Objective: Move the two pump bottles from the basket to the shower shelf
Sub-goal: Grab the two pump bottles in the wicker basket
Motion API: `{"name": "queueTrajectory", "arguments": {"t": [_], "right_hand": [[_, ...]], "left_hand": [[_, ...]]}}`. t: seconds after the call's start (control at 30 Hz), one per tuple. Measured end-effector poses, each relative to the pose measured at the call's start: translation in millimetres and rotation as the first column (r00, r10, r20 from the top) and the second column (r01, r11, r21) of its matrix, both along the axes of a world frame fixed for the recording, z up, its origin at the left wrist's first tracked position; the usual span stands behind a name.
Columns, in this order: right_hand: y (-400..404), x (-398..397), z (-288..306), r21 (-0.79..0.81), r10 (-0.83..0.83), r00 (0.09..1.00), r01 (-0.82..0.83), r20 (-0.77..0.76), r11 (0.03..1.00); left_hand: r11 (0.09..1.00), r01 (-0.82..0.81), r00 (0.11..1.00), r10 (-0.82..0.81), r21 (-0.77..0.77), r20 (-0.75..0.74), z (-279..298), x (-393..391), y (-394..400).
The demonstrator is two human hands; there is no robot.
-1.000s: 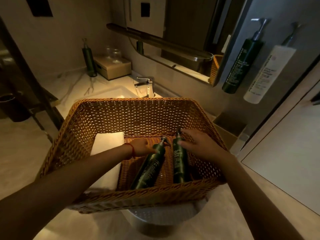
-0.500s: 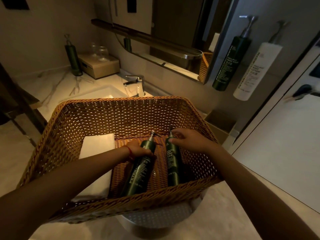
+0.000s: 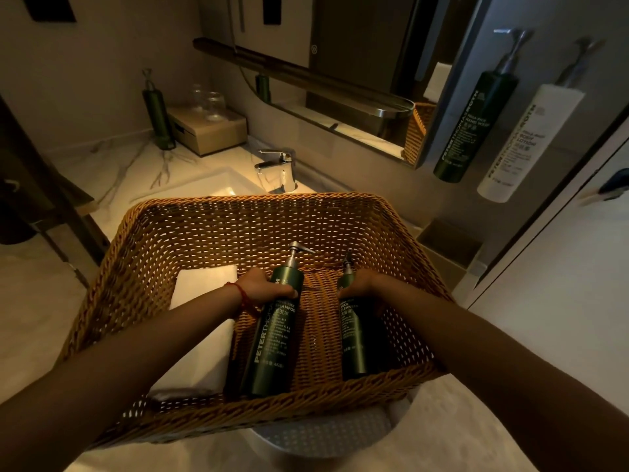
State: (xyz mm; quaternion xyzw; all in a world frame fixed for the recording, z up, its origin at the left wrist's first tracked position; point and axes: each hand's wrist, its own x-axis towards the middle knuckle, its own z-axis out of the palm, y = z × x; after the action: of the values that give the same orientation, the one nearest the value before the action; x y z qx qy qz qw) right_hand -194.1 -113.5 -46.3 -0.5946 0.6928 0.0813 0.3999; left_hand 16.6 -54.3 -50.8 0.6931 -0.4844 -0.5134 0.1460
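Green shampoo bottle (image 3: 275, 321) and body-cleanser bottle (image 3: 352, 335) are lying in the wicker basket (image 3: 218, 226), pumps pointing to twelve o'clock. Left hand (image 3: 263, 286) and right hand (image 3: 360, 284) are each gripping one near the neck, probably for lifting both together, with a folded white towel (image 3: 204, 335) lying at nine o'clock.

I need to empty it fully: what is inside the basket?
Inside the basket: a shampoo bottle gripped by the left hand, a body cleanser bottle gripped by the right hand, and a folded white towel. Anything beneath the towel or forearms is hidden.
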Motion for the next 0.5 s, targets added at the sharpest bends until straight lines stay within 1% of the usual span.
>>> {"name": "queueTrajectory", "arguments": {"t": [0.13, 0.2, 0.3, 0.4, 0.5], "right_hand": [[1.3, -1.5, -5.2, 0.038, -0.063, 0.996, 0.061, 0.066, 0.997], [-0.2, -2.1, -2.6, 0.04, -0.053, 0.994, 0.049, 0.092, 0.998], [-3.0, 0.4, 9.3, -0.006, -0.012, 0.989, 0.013, 0.149, 1.0], [-2.3, 3.1, 27.4, -0.052, 0.02, 0.966, -0.007, 0.256, 0.999], [1.1, -0.2, 49.4, -0.063, 0.03, 0.917, -0.006, 0.398, 0.998]], "left_hand": [[1.0, -0.024, 0.999, 0.024, -0.002, -0.034, 0.5, 2.3, -2.0], [1.0, -0.03, 0.999, 0.03, -0.009, -0.038, 2.6, 3.6, -2.3], [0.999, -0.039, 0.999, 0.039, -0.024, -0.032, 7.7, 5.4, -2.3], [0.997, -0.064, 0.996, 0.061, -0.053, -0.062, 15.8, 6.8, -2.0], [0.991, -0.092, 0.993, 0.084, -0.099, -0.084, 27.6, 7.7, -0.2]]}}
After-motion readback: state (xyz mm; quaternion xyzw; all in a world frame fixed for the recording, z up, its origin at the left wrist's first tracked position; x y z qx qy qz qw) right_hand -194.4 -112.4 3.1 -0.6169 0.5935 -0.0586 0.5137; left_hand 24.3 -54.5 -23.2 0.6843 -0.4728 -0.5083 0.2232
